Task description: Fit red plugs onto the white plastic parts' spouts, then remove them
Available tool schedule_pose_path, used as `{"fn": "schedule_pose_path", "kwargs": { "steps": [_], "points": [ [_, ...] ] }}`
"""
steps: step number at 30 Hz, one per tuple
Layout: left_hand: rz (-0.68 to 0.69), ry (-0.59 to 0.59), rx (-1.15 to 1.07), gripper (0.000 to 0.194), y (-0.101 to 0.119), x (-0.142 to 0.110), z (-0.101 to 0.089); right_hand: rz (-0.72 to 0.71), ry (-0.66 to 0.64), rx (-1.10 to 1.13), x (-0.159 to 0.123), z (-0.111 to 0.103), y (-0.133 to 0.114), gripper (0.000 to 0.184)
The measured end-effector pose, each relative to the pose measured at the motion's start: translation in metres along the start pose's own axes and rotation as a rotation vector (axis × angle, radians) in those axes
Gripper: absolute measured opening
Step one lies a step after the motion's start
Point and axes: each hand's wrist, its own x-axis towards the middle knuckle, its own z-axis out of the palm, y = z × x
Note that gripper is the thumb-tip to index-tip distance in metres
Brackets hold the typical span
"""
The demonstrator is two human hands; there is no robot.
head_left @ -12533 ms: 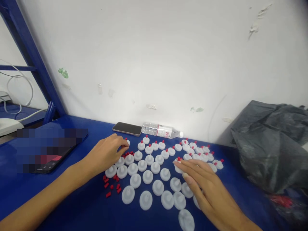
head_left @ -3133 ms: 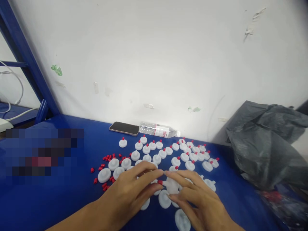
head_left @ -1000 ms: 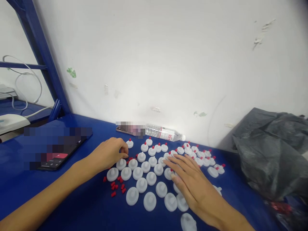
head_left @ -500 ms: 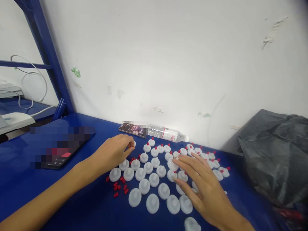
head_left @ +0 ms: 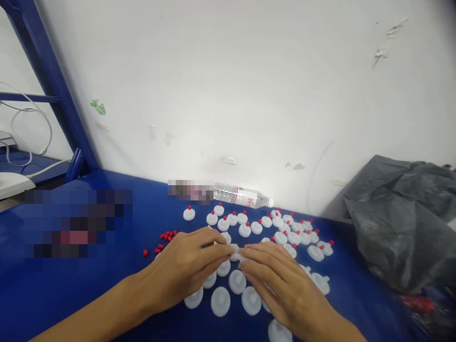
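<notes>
While the right hand [head_left: 285, 273] pinches a white disc [head_left: 241, 257] well forward of the surface [head_left: 149, 209]'s back edge, can't tell the left hand [head_left: 188, 261]'s grip; holding that disc steady should help.

Two hands [head_left: 190, 259], one bottle [head_left: 245, 195], one dark bag [head_left: 395, 213], thirty-odd discs [head_left: 221, 304], about ten loose caps [head_left: 145, 253].

I watch from the head, close behind the left hand [head_left: 188, 261] and right hand [head_left: 281, 275], facing forward-down toward the wall [head_left: 228, 95] beyond.
</notes>
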Motion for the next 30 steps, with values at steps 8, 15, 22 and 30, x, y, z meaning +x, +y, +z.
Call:
{"fn": "schedule_pose_path", "kwargs": {
  "steps": [8,15,22,30],
  "points": [
    [0.087,0.080,0.034,0.024,0.010,0.003,0.002,-0.046,-0.003,0.007,0.001,-0.005,-0.001,0.022],
    [0.022,0.127,0.109,0.028,0.015,0.002,0.006,0.007,0.098,0.045,-0.003,-0.003,0.000,0.019],
    [0.043,0.158,0.126,0.040,0.018,0.004,0.008,-0.027,0.037,0.015,-0.007,-0.005,-0.004,0.020],
    [-0.031,0.165,0.014,0.027,0.018,-0.009,0.020,-0.105,-0.035,-0.069,-0.014,-0.004,-0.002,0.031]
  ]
}}
